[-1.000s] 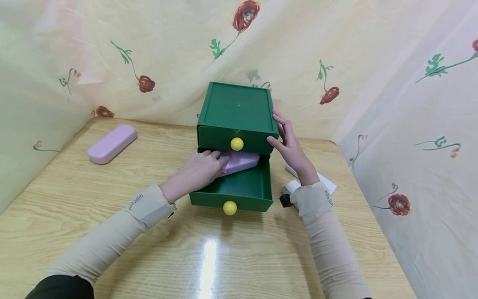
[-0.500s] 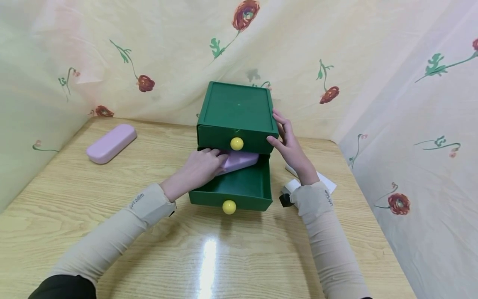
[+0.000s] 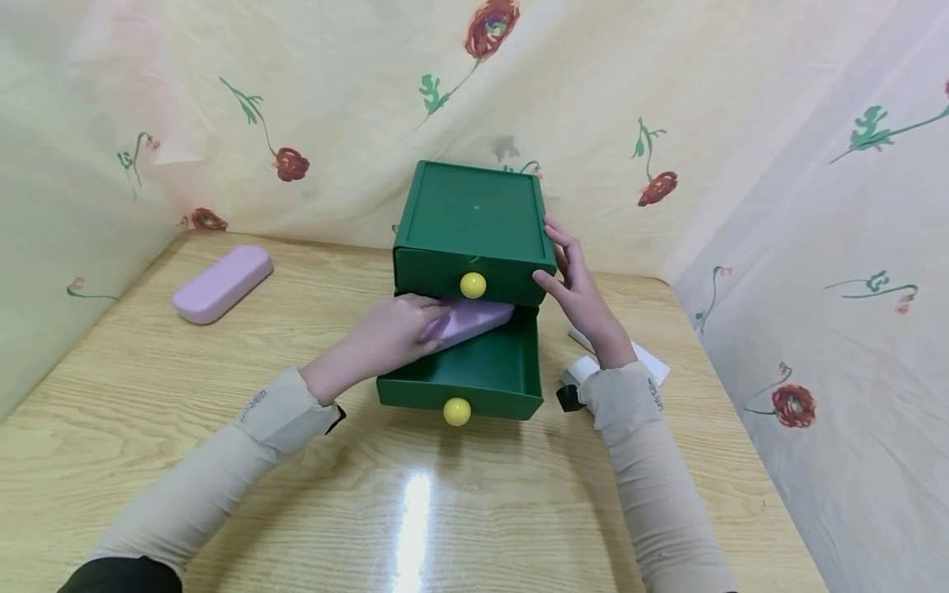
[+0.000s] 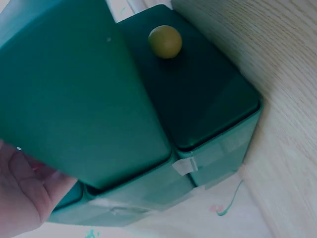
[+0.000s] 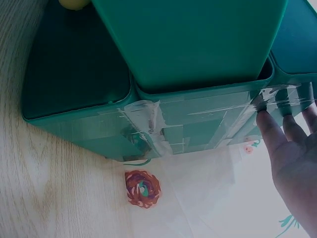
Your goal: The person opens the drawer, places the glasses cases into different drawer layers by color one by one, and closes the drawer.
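A green stacked drawer cabinet [image 3: 474,210] stands mid-table, its middle drawer [image 3: 497,366] pulled out. Inside that drawer lies a lilac glasses case [image 3: 474,319], set at a slant with its back end under the top drawer. My left hand [image 3: 389,333] reaches over the drawer's left wall and grips the case's near left end, thumb on the front side. In the left wrist view the drawer wall hides the case. My right hand [image 3: 582,305] rests with straight fingers against the cabinet's right side, thumb at the front corner; its fingertips touch the taped side in the right wrist view.
A second lilac glasses case [image 3: 222,284] lies on the table at the left. White flat items [image 3: 645,362] lie behind my right wrist, partly hidden. The bottom drawer [image 4: 198,89], with its yellow knob [image 4: 165,41], is closed. A flowered cloth [image 3: 334,123] hangs behind.
My left hand has drawn back slightly to the left, and the case's gripped end has come a little left with it. My right hand and the cabinet have stayed put.
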`<control>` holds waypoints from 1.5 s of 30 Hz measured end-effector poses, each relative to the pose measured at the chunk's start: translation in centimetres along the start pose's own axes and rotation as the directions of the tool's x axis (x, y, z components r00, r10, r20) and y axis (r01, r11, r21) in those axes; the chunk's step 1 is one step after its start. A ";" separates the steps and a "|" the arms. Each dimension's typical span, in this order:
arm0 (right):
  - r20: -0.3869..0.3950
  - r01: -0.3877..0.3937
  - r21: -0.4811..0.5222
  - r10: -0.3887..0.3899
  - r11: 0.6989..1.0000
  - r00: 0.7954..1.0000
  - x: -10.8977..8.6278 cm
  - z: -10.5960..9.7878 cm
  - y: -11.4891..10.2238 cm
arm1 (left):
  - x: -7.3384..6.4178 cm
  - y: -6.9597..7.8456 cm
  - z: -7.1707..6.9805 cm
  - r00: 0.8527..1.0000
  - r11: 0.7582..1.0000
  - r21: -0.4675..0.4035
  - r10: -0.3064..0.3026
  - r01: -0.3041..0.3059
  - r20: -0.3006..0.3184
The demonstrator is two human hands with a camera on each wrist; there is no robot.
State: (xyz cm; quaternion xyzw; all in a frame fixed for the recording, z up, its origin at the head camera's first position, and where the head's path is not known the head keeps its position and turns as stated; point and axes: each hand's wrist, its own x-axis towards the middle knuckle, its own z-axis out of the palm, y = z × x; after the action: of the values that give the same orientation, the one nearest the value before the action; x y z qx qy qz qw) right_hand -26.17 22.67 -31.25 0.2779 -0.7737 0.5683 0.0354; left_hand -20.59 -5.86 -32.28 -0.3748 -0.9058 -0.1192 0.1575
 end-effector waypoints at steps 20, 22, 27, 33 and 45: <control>0.001 -0.008 0.000 0.008 1.000 1.000 0.1 0.2 0.2 | -4.0 -2.7 -1.7 0.965 0.893 -0.401 -0.253 0.203 -0.075; -0.001 -0.008 0.002 0.008 1.000 1.000 0.0 0.2 0.2 | -4.6 -3.2 -1.7 0.959 0.896 -0.393 -0.264 0.207 -0.098; -0.003 -0.003 0.000 0.003 1.000 1.000 -0.1 0.3 0.3 | -6.2 -4.8 -1.6 0.943 0.902 -0.365 -0.299 0.229 -0.148; -0.010 -0.007 -0.009 0.007 1.000 1.000 -0.1 0.2 0.4 | -8.0 -7.5 -1.6 0.927 0.910 -0.286 -0.349 0.299 -0.141; -0.006 -0.005 -0.044 0.004 0.999 1.000 0.0 0.1 0.3 | -11.7 -13.2 -2.1 0.899 0.901 -0.185 -0.418 0.392 -0.130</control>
State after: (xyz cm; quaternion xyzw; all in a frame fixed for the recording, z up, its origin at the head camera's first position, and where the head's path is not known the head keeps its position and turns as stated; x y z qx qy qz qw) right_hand -26.30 22.59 -31.53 0.2735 -0.7864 0.5522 0.0427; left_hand -21.83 -23.19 -36.00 -0.1775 -0.9357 -0.2499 0.1747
